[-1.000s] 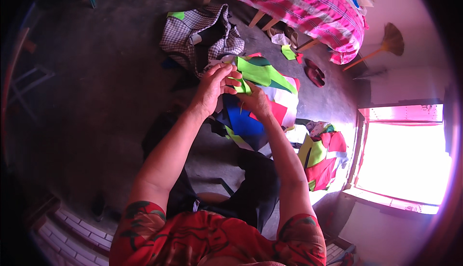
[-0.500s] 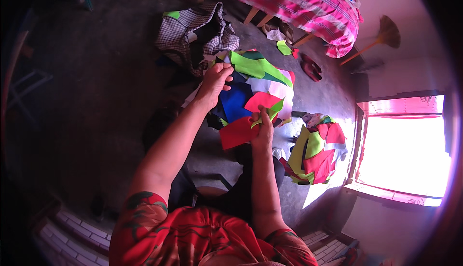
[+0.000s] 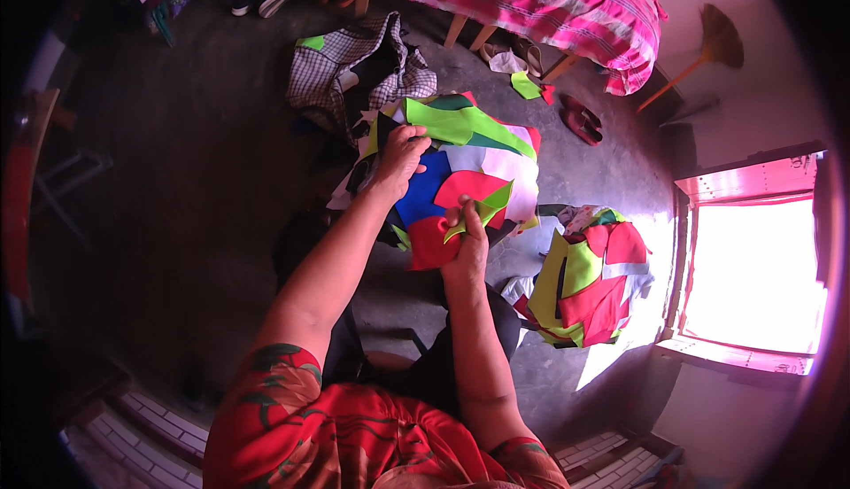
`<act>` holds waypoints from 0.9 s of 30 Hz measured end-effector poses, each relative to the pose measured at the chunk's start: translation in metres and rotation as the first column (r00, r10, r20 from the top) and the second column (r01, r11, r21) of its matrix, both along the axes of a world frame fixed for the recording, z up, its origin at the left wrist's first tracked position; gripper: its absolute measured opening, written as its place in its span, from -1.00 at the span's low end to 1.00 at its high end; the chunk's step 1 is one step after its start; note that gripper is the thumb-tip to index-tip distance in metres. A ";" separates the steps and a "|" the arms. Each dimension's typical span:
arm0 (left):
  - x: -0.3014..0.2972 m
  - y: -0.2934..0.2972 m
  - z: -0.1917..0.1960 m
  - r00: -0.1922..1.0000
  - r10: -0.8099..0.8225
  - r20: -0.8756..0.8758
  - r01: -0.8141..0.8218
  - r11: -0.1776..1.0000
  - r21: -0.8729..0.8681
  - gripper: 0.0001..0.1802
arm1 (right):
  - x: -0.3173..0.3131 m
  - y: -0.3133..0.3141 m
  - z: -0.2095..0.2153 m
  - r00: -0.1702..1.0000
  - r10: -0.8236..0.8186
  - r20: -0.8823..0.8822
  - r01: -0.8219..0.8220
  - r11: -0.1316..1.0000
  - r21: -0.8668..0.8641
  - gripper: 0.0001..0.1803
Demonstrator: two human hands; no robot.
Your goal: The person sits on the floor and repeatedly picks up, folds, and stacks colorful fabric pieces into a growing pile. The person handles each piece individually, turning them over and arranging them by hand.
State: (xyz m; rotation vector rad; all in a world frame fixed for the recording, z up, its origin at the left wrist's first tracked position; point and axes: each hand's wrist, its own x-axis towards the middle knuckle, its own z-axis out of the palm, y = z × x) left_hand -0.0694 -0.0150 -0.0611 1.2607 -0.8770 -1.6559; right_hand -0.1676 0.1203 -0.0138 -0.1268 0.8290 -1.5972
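Over the fabric heap, left hand curled, farther out, hold unclear; right hand nearer, around red-and-green scraps.

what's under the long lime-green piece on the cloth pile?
Dark green cloth peeks out along the edges of the lime-green piece. What lies beneath its middle is covered, as is the inside of the pile.

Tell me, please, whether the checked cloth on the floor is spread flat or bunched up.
Bunched up: the checked cloth lies in rumpled, curving folds just beyond the heap of coloured cloth pieces.
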 end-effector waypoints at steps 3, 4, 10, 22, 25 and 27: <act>-0.010 -0.001 0.000 1.000 0.006 0.029 -0.007 0.999 0.032 -0.59 | -0.001 0.002 0.006 1.000 0.011 0.029 -0.010 1.000 -0.019 -0.79; -0.012 -0.002 0.001 1.000 0.009 0.013 -0.009 0.999 0.046 -0.59 | -0.001 0.003 0.012 0.999 0.011 0.037 -0.010 1.000 -0.023 -0.79; -0.016 -0.005 0.005 0.998 -0.003 -0.070 0.009 0.996 0.090 -0.56 | -0.011 0.002 0.012 0.997 -0.007 0.071 0.010 0.999 -0.038 -0.79; -0.016 -0.015 -0.003 0.973 0.066 0.222 0.043 0.890 -0.454 -0.55 | -0.024 0.002 0.019 0.994 -0.030 0.105 0.037 0.997 -0.061 -0.78; -0.013 -0.016 -0.003 0.974 0.046 0.223 0.064 0.885 -0.460 -0.56 | -0.024 0.003 0.019 0.994 -0.025 0.107 0.032 0.998 -0.061 -0.78; -0.013 -0.016 -0.002 0.967 0.043 0.250 0.071 0.900 -0.431 -0.56 | -0.025 0.003 0.019 0.994 -0.028 0.108 0.034 0.998 -0.058 -0.78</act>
